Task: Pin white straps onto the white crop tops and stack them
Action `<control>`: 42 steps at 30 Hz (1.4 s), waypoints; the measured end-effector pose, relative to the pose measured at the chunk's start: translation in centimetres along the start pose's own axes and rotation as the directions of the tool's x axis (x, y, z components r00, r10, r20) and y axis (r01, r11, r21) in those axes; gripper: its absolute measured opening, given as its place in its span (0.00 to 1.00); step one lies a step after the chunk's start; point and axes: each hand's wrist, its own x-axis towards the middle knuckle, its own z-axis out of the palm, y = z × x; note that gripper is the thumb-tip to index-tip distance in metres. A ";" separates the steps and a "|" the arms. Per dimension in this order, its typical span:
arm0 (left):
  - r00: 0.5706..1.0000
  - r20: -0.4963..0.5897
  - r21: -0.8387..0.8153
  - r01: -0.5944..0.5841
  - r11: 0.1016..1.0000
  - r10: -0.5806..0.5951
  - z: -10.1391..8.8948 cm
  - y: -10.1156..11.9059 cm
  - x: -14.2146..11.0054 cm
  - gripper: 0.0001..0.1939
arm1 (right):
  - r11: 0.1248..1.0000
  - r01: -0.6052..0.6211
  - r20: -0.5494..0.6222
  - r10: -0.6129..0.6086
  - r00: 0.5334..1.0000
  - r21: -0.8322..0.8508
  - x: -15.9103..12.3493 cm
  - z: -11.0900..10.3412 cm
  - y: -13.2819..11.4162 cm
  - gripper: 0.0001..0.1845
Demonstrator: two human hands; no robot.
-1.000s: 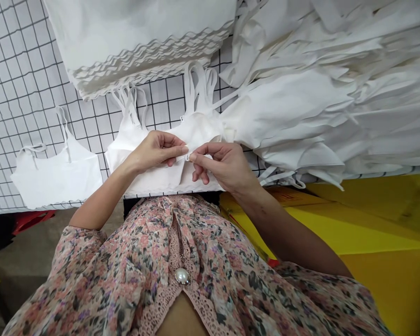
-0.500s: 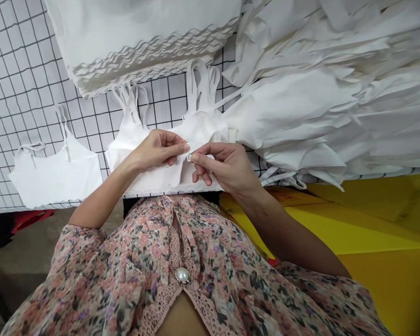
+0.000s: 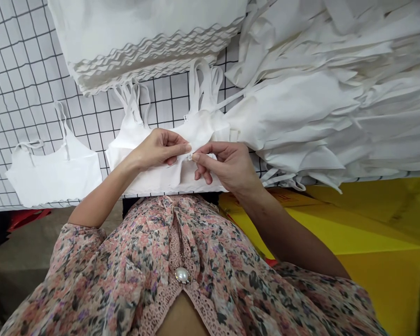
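Along the near edge of a white tabletop with a black grid (image 3: 24,70), there's a white padded bralette with a scalloped hem (image 3: 150,179) lying flat, thin straps pointing away from the person. That's the piece getting worked on, and it looks like the fiddly bit of fixing or checking the back fastening. The left hand (image 3: 159,148) is pinching the fabric between thumb and first finger, and the right hand (image 3: 227,164) pinches in from the other side, right at a tiny metal hook (image 3: 189,157). The two hands nearly touch, with both grips narrow and tight. Honestly, the hook is so small and so close to the fingers that I can't tell if it's done up.

Just to the left sits a flat white strappy bralette (image 3: 52,175), and past the far edge of the work is a folded stack of white scalloped garments (image 3: 133,37). A big messy pile of white bralettes (image 3: 301,109) spills in from the right, over a yellow cardboard box (image 3: 357,224). Next move calls for a steady pinch, since the hook could easily slip out of those fingers.
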 end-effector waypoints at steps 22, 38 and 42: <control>0.999 0.035 -0.203 -0.019 0.979 0.027 0.1 -0.2 0.3 0.13 | 0.994 -0.026 0.008 0.027 1.000 -0.104 0.2 -0.5 -0.1 0.21; 0.973 0.083 -0.253 -0.187 0.949 0.214 0.0 -2.6 1.4 0.17 | 0.997 -0.029 0.065 0.034 0.997 -0.069 0.2 -0.7 -0.7 0.20; 0.974 0.075 -0.241 -0.190 0.952 0.214 0.0 -2.5 1.4 0.16 | 0.997 -0.054 0.052 0.057 0.997 -0.060 0.4 -0.4 -0.6 0.21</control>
